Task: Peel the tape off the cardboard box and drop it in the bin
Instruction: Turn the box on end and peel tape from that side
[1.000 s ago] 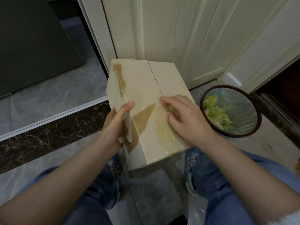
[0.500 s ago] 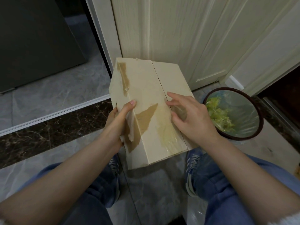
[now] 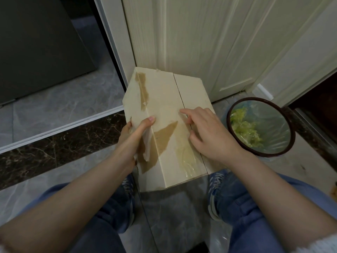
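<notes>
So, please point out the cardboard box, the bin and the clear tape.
cardboard box [image 3: 164, 99]: head view, top face.
bin [image 3: 290, 123]: head view, dark rim.
clear tape [image 3: 187, 158]: head view, glossy strip near the box's front edge.

No text, label, brand, number or sign can be read anywhere in the head view.
</notes>
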Motion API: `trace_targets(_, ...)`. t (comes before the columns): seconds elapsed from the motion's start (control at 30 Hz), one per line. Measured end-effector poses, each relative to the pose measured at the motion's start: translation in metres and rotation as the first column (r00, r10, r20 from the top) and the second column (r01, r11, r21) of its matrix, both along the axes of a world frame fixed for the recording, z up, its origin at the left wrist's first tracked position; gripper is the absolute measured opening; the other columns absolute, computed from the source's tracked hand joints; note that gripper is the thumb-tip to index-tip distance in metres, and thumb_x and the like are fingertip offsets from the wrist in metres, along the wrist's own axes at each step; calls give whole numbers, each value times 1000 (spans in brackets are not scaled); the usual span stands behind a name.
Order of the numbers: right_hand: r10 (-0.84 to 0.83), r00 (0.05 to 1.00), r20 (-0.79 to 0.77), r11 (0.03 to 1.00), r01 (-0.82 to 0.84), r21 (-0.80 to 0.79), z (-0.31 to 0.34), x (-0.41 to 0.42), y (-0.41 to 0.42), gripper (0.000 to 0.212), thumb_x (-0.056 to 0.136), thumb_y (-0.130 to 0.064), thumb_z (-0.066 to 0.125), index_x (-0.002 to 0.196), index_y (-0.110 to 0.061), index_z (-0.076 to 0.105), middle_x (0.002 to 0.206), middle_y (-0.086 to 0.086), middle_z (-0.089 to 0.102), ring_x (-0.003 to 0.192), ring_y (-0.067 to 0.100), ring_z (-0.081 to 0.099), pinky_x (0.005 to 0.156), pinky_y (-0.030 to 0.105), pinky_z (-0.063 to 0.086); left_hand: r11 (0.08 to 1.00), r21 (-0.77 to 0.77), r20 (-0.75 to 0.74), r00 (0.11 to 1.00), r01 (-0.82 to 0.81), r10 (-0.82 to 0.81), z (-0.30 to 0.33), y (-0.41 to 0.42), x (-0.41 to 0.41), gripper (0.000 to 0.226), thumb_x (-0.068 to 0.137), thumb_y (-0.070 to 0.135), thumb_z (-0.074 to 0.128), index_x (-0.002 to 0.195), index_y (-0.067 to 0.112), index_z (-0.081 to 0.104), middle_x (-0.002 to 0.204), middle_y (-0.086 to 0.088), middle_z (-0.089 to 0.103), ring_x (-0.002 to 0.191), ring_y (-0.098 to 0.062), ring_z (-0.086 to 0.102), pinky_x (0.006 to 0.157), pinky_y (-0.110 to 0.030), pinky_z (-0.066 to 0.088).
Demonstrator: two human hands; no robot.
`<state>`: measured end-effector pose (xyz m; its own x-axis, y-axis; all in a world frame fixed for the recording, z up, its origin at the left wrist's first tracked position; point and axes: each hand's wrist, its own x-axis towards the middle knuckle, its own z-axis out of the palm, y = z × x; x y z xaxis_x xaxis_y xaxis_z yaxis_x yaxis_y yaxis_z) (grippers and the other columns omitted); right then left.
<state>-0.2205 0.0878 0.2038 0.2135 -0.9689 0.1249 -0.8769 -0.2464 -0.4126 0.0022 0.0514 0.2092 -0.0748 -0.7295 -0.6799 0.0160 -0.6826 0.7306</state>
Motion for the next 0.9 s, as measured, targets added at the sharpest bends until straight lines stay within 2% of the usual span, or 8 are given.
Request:
trace_targets(0.13,27,999,-35,999,-25,41,-1,0,0,61,90,-10,48,149,-22,35,108,-15,37,103,13,41,94,36,40,1000,20,-4,1000,8,-8,-1,2,0,127,43,70,80,156,37,33,137,5,51,123,-28,49,111,-62,36)
trace_targets(0.27,32,999,-26,996,-29,85,1,0,0,61,91,-9,47,149,-23,34,109,-19,31,101,4,32,95,31,38,1000,9,-11,1000,1,-1,-3,3,-1,123,47,65,80,156,34,32,125,6,52,117,-26,50,110,-59,38)
trace_targets(0.4,29,1000,-3,994,-28,108,1,0,0,60,92,-7,47,148,-23,36,107,-22,29,98,-2,26,91,25,32,1000,1,-14,1000,0,0,-3,4,-2,122,46,65,80,155,34,35,132,5,54,113,-22,52,110,-58,39)
trace_targets(0.57,30,999,33,991,-34,130,0,0,0,56,94,-5,48,147,-22,38,104,-25,28,96,-5,24,88,21,26,1000,-2,-18,1000,11,-11,-3,5,-2,120,48,64,79,155,33,35,114,12,53,99,-13,51,103,-53,42)
trace_targets(0.67,26,998,61,992,-33,120,-2,-1,0,49,93,-4,50,138,-21,43,91,-27,34,92,0,31,82,21,27,1000,3,-17,1000,12,-12,-2,5,-3,118,49,64,78,155,33,36,112,12,53,96,-12,51,96,-49,42)
trace_targets(0.73,19,996,84,995,-27,97,-4,-1,-1,40,90,-3,51,126,-22,46,86,-18,43,89,8,38,79,24,30,1000,3,-15,1000,13,-13,-1,5,-2,117,49,65,77,154,33,36,112,13,53,97,-13,51,97,-49,43)
trace_targets(0.8,8,994,114,996,-18,84,-6,-1,-2,33,89,-3,52,116,-21,49,87,-9,47,88,12,41,78,24,33,1000,4,-19,1000,7,-7,-1,5,-2,114,53,64,77,154,33,37,111,13,53,97,-13,52,96,-48,44)
trace_targets(0.9,-8,990,143,995,-6,101,-5,-2,-4,28,88,-2,54,108,-22,53,90,-7,51,90,12,43,78,21,33,1000,5,-24,1000,-9,9,0,5,-3,99,64,60,76,152,32,40,108,13,55,95,-12,53,88,-42,45)
